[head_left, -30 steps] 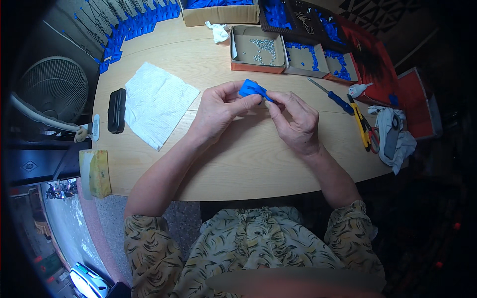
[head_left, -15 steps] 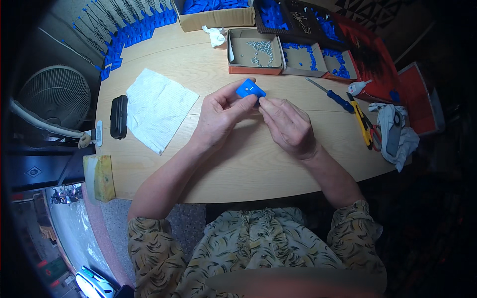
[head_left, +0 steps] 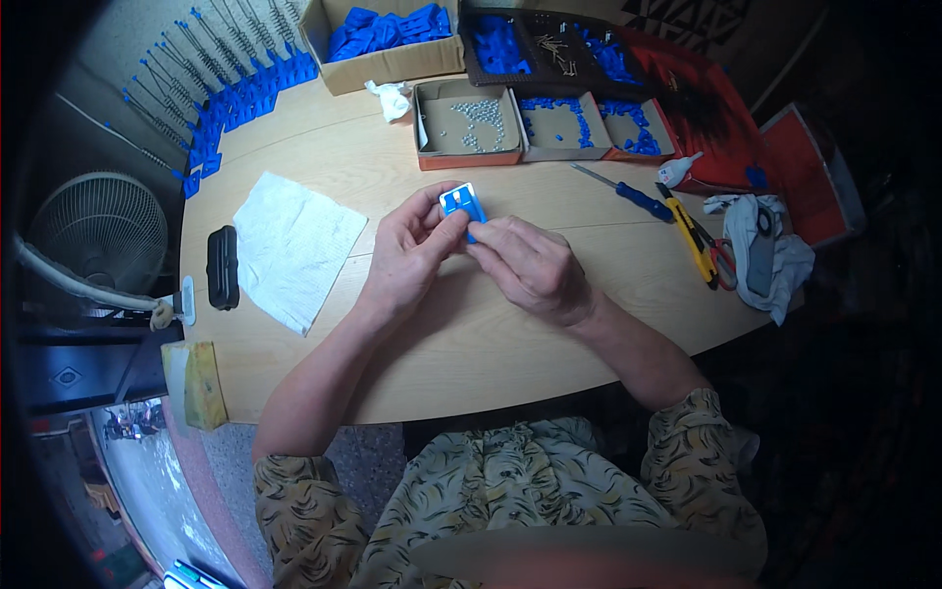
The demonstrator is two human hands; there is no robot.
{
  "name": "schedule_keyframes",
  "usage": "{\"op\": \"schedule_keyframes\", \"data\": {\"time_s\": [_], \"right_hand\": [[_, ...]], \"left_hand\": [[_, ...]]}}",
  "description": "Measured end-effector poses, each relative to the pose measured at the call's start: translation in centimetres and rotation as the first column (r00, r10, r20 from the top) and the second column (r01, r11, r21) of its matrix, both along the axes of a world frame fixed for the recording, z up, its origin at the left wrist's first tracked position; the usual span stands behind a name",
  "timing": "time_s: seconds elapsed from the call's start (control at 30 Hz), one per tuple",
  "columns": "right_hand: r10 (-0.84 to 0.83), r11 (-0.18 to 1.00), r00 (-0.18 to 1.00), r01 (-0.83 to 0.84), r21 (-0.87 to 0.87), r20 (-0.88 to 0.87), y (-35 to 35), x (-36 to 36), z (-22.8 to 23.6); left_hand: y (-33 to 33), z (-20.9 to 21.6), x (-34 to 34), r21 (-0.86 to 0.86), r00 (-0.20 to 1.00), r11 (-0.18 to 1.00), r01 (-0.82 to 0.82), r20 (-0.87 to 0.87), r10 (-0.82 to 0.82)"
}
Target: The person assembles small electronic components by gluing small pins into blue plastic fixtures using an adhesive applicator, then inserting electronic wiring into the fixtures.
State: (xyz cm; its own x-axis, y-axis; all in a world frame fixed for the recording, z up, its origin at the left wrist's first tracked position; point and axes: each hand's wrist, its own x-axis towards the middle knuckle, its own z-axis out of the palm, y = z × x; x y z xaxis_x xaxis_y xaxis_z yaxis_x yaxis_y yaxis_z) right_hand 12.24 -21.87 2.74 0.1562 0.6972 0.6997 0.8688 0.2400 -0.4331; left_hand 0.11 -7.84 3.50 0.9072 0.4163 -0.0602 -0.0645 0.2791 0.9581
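A small flat blue plastic piece (head_left: 461,203) is held up over the middle of the table, a glint of light on its face. My left hand (head_left: 412,240) pinches it, thumb on the near side and fingers behind. At its lower right edge, the closed fingertips of my right hand (head_left: 535,265) press together; what they hold, perhaps a tiny part, is hidden by the fingers. Beyond the hands stands a shallow box of small silvery balls (head_left: 481,128). Beside it are boxes with little blue pieces (head_left: 579,123).
A white cloth (head_left: 294,250) and black case (head_left: 223,267) lie left. To the right are a screwdriver (head_left: 638,199), yellow cutter (head_left: 695,240), glue bottle (head_left: 677,171) and a rag (head_left: 785,260). Blue parts with springs (head_left: 250,98) line the far left edge. A fan (head_left: 98,231) stands left.
The blue piece has been tilted in my fingers and now shows a brighter face. Both hands stay together on it. The whole view has shifted slightly.
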Motion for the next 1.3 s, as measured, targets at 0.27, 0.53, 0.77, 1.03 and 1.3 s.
{"op": "schedule_keyframes", "data": {"time_s": [0.27, 0.53, 0.77, 1.03, 1.3], "right_hand": [[-0.313, 0.948, 0.894, 0.271, -0.169, -0.32, 1.5, 8.1, 5.6], [-0.516, 0.699, 0.813, 0.582, -0.417, 0.27, 11.1, 24.3, 4.5], [-0.541, 0.582, 0.765, 0.641, -0.5, 0.351, 16.3, 30.0, 0.2], [-0.734, 0.322, 0.655, 0.566, -0.759, 0.178, 18.4, 27.6, 2.9], [-0.483, 0.874, 0.681, 0.34, -0.347, -0.55, 11.9, 24.4, 5.3]], "left_hand": [[1.4, -0.9, 0.3, -0.07, 1.0, 0.997, -0.024, -0.02, 0.023], [2.0, -1.5, 0.9, 0.025, 0.997, 0.997, -0.073, -0.004, 0.073], [2.1, -1.0, 0.7, 0.053, 0.999, 0.998, -0.021, -0.031, 0.022], [2.5, -1.1, 0.5, 0.038, 0.999, 0.999, -0.022, -0.032, 0.023], [2.7, -0.6, 0.8, -0.146, 0.999, 0.988, 0.052, 0.019, -0.05]]}}
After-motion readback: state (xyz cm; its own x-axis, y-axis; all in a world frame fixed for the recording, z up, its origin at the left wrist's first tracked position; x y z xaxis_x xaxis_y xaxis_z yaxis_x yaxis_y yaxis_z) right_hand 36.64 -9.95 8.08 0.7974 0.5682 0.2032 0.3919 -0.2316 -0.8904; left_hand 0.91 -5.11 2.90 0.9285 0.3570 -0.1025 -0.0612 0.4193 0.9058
